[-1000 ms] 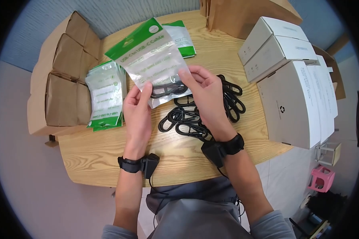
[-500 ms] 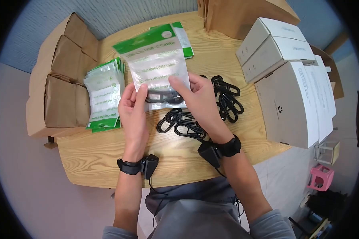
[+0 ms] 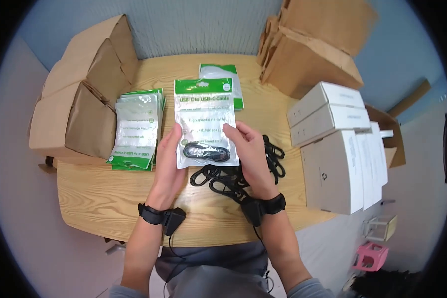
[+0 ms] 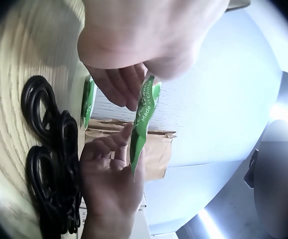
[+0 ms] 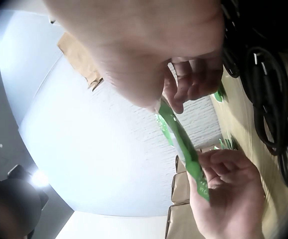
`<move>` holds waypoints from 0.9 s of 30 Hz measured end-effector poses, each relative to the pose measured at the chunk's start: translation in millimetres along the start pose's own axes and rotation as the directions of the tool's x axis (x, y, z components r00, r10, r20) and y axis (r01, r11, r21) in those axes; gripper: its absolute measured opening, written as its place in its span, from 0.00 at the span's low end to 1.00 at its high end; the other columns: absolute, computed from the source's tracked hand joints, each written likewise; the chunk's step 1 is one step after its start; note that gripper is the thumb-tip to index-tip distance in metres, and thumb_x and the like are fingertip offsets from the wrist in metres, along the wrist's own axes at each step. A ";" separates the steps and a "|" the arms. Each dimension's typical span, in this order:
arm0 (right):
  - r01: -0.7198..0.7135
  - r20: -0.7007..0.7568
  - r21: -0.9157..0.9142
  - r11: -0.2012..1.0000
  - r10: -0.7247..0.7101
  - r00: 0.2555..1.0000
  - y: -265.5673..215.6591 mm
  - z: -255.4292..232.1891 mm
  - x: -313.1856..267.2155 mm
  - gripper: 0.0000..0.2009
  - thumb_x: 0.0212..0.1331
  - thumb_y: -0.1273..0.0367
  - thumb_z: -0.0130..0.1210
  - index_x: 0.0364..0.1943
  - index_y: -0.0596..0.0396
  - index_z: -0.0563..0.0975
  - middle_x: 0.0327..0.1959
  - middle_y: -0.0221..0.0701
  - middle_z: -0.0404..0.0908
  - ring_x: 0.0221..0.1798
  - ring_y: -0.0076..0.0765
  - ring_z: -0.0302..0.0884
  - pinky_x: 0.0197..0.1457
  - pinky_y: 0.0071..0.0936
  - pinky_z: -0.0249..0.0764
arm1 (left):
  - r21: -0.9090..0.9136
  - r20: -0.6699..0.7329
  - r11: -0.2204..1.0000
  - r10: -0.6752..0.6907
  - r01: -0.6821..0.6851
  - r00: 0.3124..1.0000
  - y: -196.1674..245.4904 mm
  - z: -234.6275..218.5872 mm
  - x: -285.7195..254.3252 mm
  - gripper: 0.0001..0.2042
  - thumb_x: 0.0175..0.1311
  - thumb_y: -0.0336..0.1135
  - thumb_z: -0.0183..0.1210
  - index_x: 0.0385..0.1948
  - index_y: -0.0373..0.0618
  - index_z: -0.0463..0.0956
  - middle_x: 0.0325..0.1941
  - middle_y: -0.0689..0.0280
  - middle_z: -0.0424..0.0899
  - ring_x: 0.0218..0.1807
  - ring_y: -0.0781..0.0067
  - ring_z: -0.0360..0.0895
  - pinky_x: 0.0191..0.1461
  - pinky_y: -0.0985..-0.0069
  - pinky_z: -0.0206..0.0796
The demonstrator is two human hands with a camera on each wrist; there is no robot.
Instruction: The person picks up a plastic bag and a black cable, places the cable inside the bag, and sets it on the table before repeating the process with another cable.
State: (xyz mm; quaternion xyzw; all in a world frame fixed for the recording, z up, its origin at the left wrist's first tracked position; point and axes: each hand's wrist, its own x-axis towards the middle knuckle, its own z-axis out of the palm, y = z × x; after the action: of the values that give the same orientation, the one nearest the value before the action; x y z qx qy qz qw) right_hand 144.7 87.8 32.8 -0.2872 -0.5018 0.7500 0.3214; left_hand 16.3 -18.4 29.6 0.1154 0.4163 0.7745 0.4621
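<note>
A clear pouch [image 3: 203,130] with a green header reading "USB-C to USB-C Cable" is held upright in front of me, clear of the table top. Through its lower part shows a coiled black cable [image 3: 203,152]. My left hand [image 3: 168,156] pinches the pouch's left edge between thumb and fingers. At the right edge my right hand [image 3: 248,154] grips it the same way, thumb on the front. Both wrist views catch the pouch's green bottom edge [image 4: 143,119] edge-on between the two hands. Loose coiled black cables [image 3: 226,181] lie on the table beneath.
Left of the pouch lies a stack of similar pouches [image 3: 136,129], beside brown cardboard boxes [image 3: 79,109]. Another green-topped pouch [image 3: 236,89] lies behind. White boxes [image 3: 333,164] stand on the right, with brown paper bags [image 3: 310,59] at the back right. A pink stool [image 3: 371,257] is on the floor.
Both hands have brought the pouch lower and turned it from tilted to straight, facing me. The head view has tilted up, showing more wall. Both hands keep their hold.
</note>
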 end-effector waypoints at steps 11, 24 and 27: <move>0.159 0.097 -0.295 0.942 -0.136 0.986 -32.4 4.7 67.1 0.10 0.62 0.67 0.57 0.38 0.62 0.79 0.29 0.24 0.80 0.30 0.10 0.69 0.30 0.13 0.62 | 0.252 0.000 0.914 0.329 -0.318 0.944 4.3 14.0 7.3 0.20 0.67 0.27 0.54 0.59 0.36 0.64 0.54 0.62 0.77 0.52 0.80 0.74 0.56 0.82 0.66; 0.104 -0.127 -0.074 0.992 -0.113 0.986 -24.9 -50.4 100.0 0.11 0.59 0.72 0.59 0.44 0.62 0.76 0.31 0.30 0.81 0.27 0.20 0.75 0.29 0.16 0.72 | 0.795 0.131 0.371 0.666 -0.479 0.734 -7.7 46.9 106.8 0.09 0.59 0.30 0.58 0.40 0.40 0.79 0.34 0.56 0.83 0.30 0.63 0.76 0.36 0.72 0.67; 0.163 -0.083 -0.196 0.967 -0.182 0.980 -6.9 -64.2 111.6 0.12 0.58 0.74 0.59 0.46 0.62 0.76 0.30 0.31 0.81 0.25 0.21 0.75 0.28 0.17 0.72 | 0.859 0.202 0.245 0.645 -0.450 0.737 -17.6 33.4 121.1 0.12 0.59 0.34 0.60 0.41 0.39 0.79 0.36 0.57 0.83 0.30 0.67 0.77 0.36 0.72 0.68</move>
State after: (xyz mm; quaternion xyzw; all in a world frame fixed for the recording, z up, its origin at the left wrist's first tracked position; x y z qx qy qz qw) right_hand 124.2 212.3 5.8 -0.3089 -0.5765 0.6530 0.3818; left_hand -20.0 101.9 12.4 0.3946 0.7217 0.5687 -0.0075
